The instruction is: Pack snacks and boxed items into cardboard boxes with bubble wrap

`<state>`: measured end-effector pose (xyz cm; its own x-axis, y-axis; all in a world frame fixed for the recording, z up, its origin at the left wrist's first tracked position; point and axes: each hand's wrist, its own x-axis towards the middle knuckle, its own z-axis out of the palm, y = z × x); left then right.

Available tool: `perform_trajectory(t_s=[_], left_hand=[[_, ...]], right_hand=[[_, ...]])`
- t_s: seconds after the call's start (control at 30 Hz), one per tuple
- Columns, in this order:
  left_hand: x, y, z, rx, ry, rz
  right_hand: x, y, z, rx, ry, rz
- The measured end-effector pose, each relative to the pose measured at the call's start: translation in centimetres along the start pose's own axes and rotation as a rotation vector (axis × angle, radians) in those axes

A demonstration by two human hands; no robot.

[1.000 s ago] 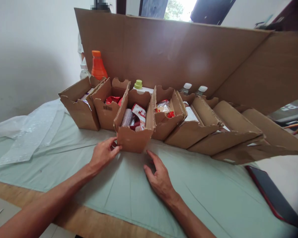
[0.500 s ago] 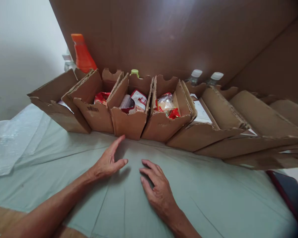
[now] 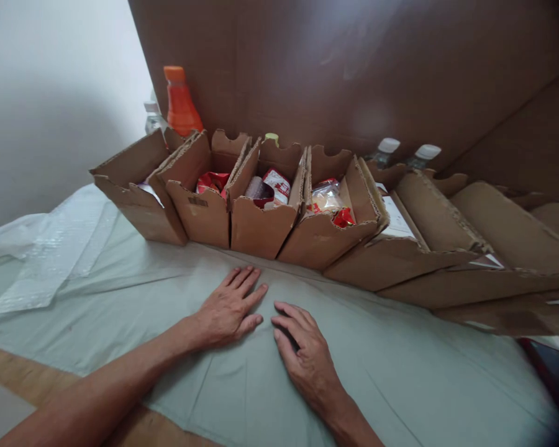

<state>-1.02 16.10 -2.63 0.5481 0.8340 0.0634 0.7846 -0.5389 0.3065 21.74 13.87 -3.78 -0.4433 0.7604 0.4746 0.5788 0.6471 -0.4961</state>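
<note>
My left hand point(image 3: 230, 308) lies palm down on the pale green cloth point(image 3: 242, 391), fingers spread, just in front of a row of cardboard bins. To its right my right hand point(image 3: 302, 344) rests on its side on the same cloth, fingers loosely curved and apart, holding nothing. Nearest to the hands is a cardboard bin point(image 3: 256, 230) with a dark-ended roll-shaped pack point(image 3: 259, 190) and a white-and-red packet point(image 3: 277, 186) in it. The bin point(image 3: 328, 239) to its right holds a clear-wrapped snack point(image 3: 327, 196) and a red packet point(image 3: 343, 217).
Another bin point(image 3: 205, 220) holds a red packet point(image 3: 212, 182). Behind the row stand an orange bottle point(image 3: 182, 108) and clear bottles with white caps point(image 3: 388, 146). Bubble wrap point(image 3: 51, 254) lies at left, a dark flat object point(image 3: 552, 372) at right. A tall cardboard panel point(image 3: 279, 74) rises behind.
My left hand has turned from raised on edge to flat, palm down on the cloth. The view has shifted left, so the bins appear further right. My right hand keeps nearly the same pose.
</note>
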Motion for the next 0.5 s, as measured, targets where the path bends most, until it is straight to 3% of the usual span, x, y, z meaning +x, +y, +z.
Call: perform_trajectory(t_s=[0.17, 0.3, 0.4, 0.5], left_hand=[[-2.6, 1.7, 0.2, -0.003, -0.022, 0.002], [-7.8, 2.1, -0.2, -0.029, -0.052, 0.031], [-12.3, 2.0, 0.0, 0.010, 0.054, 0.030], [-15.5, 1.7, 1.4, 0.094, 0.257, 0.048]], right_hand=[[-0.1, -0.1, 0.3, -0.063, 0.020, -0.084], [1.2, -0.9, -0.4, -0.022, 0.027, -0.048], [5.2, -3.5, -1.7, 0.051, 0.014, 0.010], [12.0, -7.3, -2.7, 0.081, 0.011, 0.016]])
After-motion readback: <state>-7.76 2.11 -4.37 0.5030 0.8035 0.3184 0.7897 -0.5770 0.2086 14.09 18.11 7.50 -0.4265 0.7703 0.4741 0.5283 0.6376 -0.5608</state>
